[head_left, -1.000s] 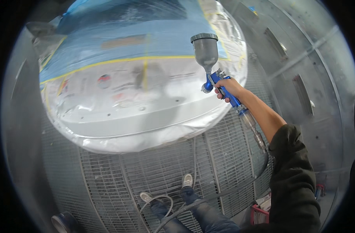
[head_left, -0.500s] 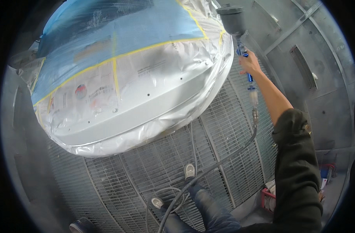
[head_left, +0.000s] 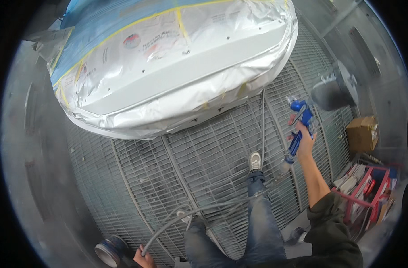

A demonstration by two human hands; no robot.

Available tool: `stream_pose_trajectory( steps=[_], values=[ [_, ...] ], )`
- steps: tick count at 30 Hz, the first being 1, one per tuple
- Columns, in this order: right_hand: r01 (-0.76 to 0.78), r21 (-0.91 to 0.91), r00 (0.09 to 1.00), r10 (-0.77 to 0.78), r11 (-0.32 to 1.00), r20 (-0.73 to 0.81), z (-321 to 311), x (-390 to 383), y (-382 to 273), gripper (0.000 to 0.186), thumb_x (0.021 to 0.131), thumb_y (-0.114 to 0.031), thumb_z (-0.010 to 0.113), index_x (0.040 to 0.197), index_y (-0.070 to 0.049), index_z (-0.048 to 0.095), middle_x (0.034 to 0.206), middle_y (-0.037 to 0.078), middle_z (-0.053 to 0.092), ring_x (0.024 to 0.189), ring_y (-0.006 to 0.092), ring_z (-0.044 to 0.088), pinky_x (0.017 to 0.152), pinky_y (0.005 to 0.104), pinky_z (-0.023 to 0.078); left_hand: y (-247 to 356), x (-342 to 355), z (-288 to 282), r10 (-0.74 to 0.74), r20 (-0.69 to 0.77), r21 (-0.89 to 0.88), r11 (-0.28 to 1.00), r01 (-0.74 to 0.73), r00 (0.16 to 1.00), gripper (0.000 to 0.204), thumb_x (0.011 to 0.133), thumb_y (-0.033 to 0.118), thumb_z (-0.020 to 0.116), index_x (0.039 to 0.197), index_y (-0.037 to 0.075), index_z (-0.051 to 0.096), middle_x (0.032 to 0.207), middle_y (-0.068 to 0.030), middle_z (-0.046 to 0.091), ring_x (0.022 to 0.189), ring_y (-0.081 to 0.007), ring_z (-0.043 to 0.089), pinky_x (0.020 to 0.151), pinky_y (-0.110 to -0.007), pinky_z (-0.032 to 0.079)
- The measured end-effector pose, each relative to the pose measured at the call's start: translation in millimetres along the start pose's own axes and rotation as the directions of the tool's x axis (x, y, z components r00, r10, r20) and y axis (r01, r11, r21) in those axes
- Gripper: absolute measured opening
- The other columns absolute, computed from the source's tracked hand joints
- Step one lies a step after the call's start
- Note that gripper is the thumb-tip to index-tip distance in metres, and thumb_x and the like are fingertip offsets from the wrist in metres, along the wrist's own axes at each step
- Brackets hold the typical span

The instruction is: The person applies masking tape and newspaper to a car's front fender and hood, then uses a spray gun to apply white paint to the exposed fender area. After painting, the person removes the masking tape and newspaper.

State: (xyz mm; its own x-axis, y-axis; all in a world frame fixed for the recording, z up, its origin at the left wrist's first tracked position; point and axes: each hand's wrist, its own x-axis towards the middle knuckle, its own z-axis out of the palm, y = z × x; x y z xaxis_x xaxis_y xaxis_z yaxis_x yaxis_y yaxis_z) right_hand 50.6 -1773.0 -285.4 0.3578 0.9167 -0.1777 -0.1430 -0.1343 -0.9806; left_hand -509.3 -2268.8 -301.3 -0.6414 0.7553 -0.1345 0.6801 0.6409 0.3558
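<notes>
Blue spray gun [head_left: 306,117] sits right of the white panel [head_left: 181,73], well apart from it, over the grated floor [head_left: 146,165]. Right hand [head_left: 306,139] has fingers wrapped round its handle; can't tell whether the trigger is squeezed. Left hand [head_left: 144,258], at lower edge, has fingers curled round the grey hose [head_left: 204,208], which crosses in front of the legs [head_left: 260,223]. Grey cup [head_left: 331,94] looks tilted, lid end to the right, a bit blurred.

Doing this well, my judgement: keep the hose slack and lifted away from panel and plastic sheet [head_left: 146,127], leave enough length so it doesn't tug the gun, keep feet out of the loop, bring the cup closer to upright, hold the gun clear of the panel edge.

Versus half a second ago: gun is lower in view, cup has gone from near upright to tipped, left hand is newly in frame with the hose, panel sits higher in view, and cardboard box [head_left: 361,135] now shows at right.
</notes>
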Motion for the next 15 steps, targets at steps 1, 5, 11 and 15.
stream_pose_trajectory(
  steps=[1,5,11,15],
  values=[
    [-0.010,0.050,1.000,0.011,0.999,-0.020,6.8,-23.5,28.2,0.029,0.089,-0.009,0.059,0.117,-0.001,0.064,0.109,0.012,0.070,0.098,0.0207,0.067,0.053,0.0342,0.057,-28.5,13.7,8.3,0.032,-0.052,-0.019,0.999,-0.033,0.998,0.032,0.094,0.018,0.056,0.099,-0.011,0.069,0.075,-0.0245,0.069,0.064,-0.0337,0.061,0.063,-0.041,0.050],
    [-0.043,0.254,0.998,0.051,0.966,-0.027,42.0,-95.6,155.9,0.033,0.089,-0.007,0.058,0.120,0.001,0.061,0.112,0.016,0.068,0.099,0.0253,0.069,0.058,0.0384,0.062,-89.0,92.7,39.8,-0.101,-0.035,-0.312,0.946,0.085,0.994,0.027,0.103,0.013,0.049,0.083,-0.005,0.050,0.065,0.0026,0.025,0.057,-0.0090,0.028,0.053,-0.030,0.024],
    [-0.047,0.288,0.999,0.047,0.957,0.004,86.6,-135.8,356.0,0.042,0.089,-0.012,0.059,0.129,-0.002,0.055,0.119,0.015,0.066,0.107,0.0261,0.067,0.063,0.0385,0.062,-191.8,160.6,173.0,-0.083,-0.374,-0.332,0.942,-0.049,0.924,0.036,0.105,0.018,0.054,0.077,-0.005,0.050,0.066,0.0046,0.037,0.062,-0.0057,0.031,0.053,-0.027,0.022],
    [-0.124,0.365,0.991,0.098,0.923,0.090,110.8,-140.6,491.1,0.046,0.086,-0.011,0.051,0.131,-0.004,0.054,0.124,0.012,0.064,0.113,0.0246,0.063,0.071,0.0385,0.061,-193.8,178.4,234.7,0.026,-0.531,-0.240,0.954,-0.179,0.847,0.031,0.103,0.015,0.057,0.079,-0.005,0.055,0.068,0.0060,0.035,0.065,-0.0057,0.030,0.054,-0.027,0.023]
  ],
)
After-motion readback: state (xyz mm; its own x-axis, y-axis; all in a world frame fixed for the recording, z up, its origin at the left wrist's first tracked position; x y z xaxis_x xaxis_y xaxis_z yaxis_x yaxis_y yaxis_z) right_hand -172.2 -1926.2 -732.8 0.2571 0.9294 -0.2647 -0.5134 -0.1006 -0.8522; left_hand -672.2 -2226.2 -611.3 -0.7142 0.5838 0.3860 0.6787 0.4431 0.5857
